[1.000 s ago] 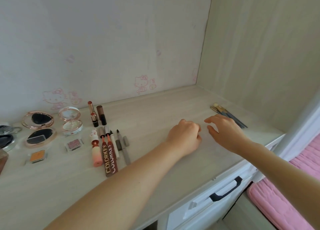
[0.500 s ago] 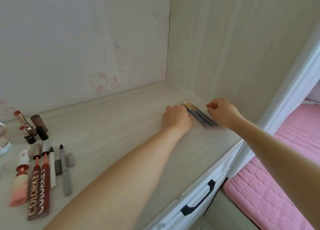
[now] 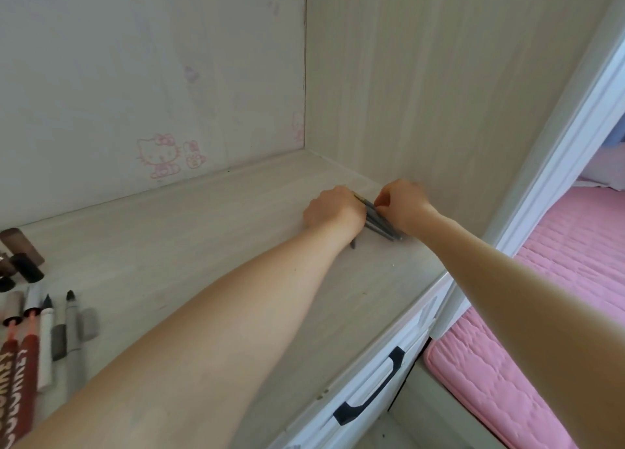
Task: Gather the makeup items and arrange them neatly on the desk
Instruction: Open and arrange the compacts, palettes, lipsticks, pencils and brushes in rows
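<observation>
A bundle of thin grey makeup brushes (image 3: 380,224) lies at the far right of the pale wooden desk (image 3: 203,245), close to the side panel. My left hand (image 3: 333,210) is curled over the brushes' left side, and one dark handle tip (image 3: 353,244) pokes out below its wrist. My right hand (image 3: 404,208) pinches the bundle from the right, fingers bent onto it. The brush heads are hidden between my hands. At the left edge lie grey and white liner pens (image 3: 69,327), two brown lip gloss tubes (image 3: 20,364) and dark lipsticks (image 3: 23,262).
The wooden side panel (image 3: 422,93) rises just behind my right hand. Along the desk's front edge is a white drawer with a black handle (image 3: 372,394). A pink mattress (image 3: 558,296) lies lower right, beyond a white frame (image 3: 558,151).
Both hands have reached right to the brushes and closed on them from either side. My view has swung right, so the compacts and most items on the left are out of sight.
</observation>
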Motion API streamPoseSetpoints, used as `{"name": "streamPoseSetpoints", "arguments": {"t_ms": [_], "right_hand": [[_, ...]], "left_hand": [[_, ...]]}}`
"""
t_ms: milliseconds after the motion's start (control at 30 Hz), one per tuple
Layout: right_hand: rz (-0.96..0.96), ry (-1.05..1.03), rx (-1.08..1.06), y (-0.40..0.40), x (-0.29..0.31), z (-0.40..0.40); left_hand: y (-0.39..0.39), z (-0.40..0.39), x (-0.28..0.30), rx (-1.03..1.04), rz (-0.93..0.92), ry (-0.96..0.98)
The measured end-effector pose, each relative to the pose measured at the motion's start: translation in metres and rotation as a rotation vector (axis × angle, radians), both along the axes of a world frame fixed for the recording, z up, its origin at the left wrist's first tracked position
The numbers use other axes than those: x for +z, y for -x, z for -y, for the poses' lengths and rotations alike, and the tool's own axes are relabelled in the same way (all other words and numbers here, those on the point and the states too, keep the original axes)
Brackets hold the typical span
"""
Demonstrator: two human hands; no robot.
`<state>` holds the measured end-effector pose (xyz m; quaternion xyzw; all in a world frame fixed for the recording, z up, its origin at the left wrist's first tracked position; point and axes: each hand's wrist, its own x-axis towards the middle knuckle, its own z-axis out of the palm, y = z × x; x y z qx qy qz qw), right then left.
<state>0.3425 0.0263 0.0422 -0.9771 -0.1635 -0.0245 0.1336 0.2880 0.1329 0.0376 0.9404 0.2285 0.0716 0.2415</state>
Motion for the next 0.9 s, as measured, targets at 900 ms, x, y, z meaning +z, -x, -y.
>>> {"name": "streamPoseSetpoints", "arguments": {"t_ms": [900], "right_hand": [[-0.101,0.008,-0.041,-0.002,0.0,0.001]], "left_hand": [[0.002,-0.015,-0.001,0.083,0.007,0.043]]}}
